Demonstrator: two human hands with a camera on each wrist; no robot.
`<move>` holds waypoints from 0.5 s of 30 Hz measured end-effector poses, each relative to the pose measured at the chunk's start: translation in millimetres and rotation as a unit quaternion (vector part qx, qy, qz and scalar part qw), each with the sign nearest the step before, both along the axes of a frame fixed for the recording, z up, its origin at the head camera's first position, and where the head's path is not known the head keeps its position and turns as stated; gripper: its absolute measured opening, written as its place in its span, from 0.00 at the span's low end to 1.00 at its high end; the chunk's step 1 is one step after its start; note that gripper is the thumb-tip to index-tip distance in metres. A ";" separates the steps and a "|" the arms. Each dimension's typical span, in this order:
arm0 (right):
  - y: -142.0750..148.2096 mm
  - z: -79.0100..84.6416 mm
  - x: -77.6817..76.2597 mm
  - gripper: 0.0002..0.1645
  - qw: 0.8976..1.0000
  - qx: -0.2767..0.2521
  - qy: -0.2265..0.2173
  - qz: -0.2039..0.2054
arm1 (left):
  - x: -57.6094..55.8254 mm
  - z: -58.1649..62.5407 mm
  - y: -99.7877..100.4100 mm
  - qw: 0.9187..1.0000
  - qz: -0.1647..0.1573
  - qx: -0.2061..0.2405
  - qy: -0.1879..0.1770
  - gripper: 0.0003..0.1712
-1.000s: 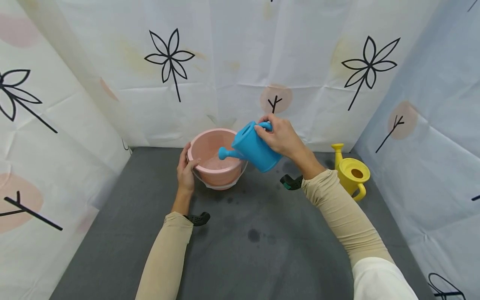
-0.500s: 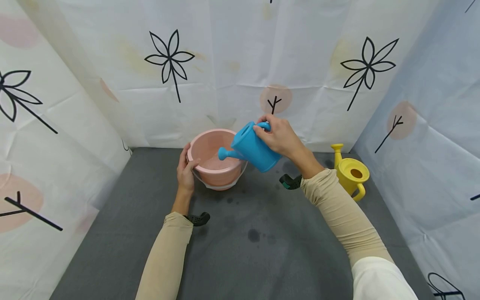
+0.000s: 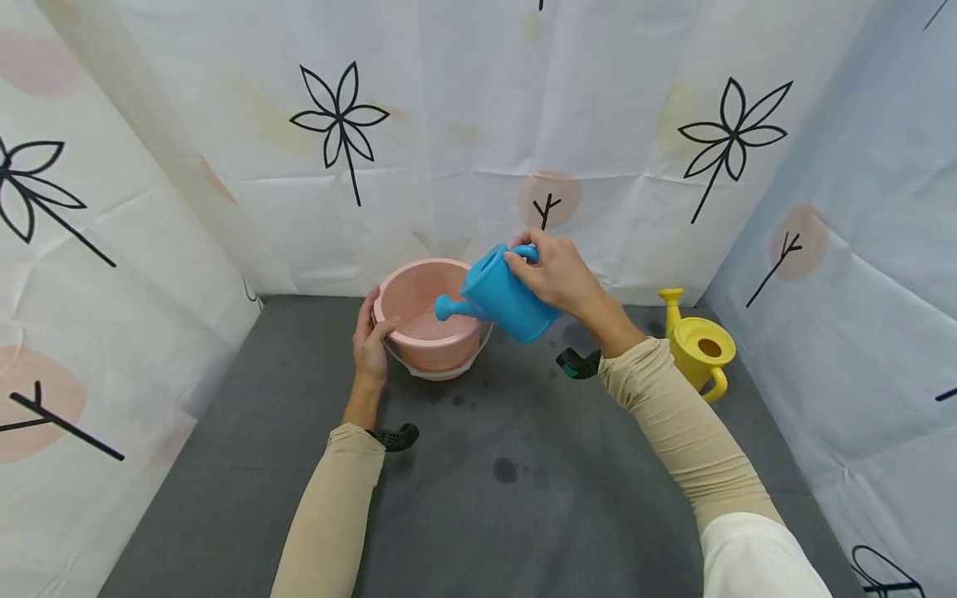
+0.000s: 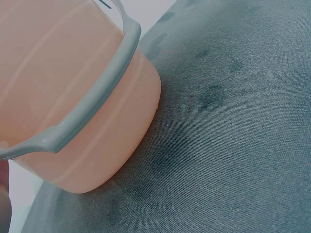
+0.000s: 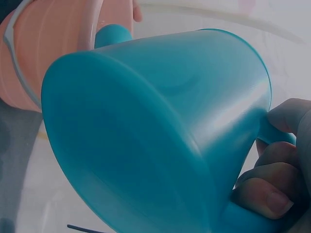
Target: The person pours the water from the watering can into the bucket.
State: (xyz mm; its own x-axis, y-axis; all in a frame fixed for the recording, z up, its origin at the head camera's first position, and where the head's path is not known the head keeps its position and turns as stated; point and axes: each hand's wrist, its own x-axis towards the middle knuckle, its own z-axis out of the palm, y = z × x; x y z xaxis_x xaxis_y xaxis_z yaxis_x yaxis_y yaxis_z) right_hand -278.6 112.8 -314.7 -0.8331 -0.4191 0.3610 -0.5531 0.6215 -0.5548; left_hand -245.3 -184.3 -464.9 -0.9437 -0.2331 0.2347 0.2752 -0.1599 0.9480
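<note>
A blue watering can (image 3: 512, 299) is tilted to the left, its spout head over the inside of a pink bucket (image 3: 437, 353). My right hand (image 3: 559, 270) grips the can by its handle; in the right wrist view the fingers (image 5: 267, 194) curl round that handle. My left hand (image 3: 370, 336) holds the bucket's left rim, thumb on the near side and fingers round the outside. The bucket stands on the dark grey cloth, with its white handle (image 4: 104, 87) hanging down in front. Whether water is flowing from the spout is too small to tell.
A yellow watering can (image 3: 701, 349) stands at the right, beside the right forearm. Dark wet spots (image 3: 505, 470) mark the grey surface (image 3: 463, 531). White patterned sheets (image 3: 449, 124) enclose the back and both sides.
Almost nothing differs: the whole scene sits very slightly lower in the view. Both hands, the tilted blue watering can and the bucket keep their places.
</note>
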 end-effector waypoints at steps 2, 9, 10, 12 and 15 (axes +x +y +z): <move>-0.1 0.3 0.2 0.18 1.000 -0.002 0.000 0.002 | 0.8 0.9 0.7 1.000 -0.001 0.001 -0.001 0.40; -0.4 1.3 0.1 0.18 1.000 -0.002 -0.001 0.005 | 1.1 -0.1 0.1 1.000 -0.004 0.008 -0.001 0.39; -0.5 1.4 0.1 0.18 1.000 -0.002 -0.002 0.005 | 0.8 -0.7 -0.2 1.000 -0.004 0.008 -0.001 0.39; -0.5 1.4 0.0 0.19 1.000 -0.003 -0.003 0.005 | 0.3 -1.6 -0.5 1.000 -0.005 0.007 -0.002 0.39; -0.5 2.0 0.1 0.19 1.000 -0.002 -0.005 0.006 | -0.4 -2.2 -0.9 1.000 -0.004 0.006 0.000 0.39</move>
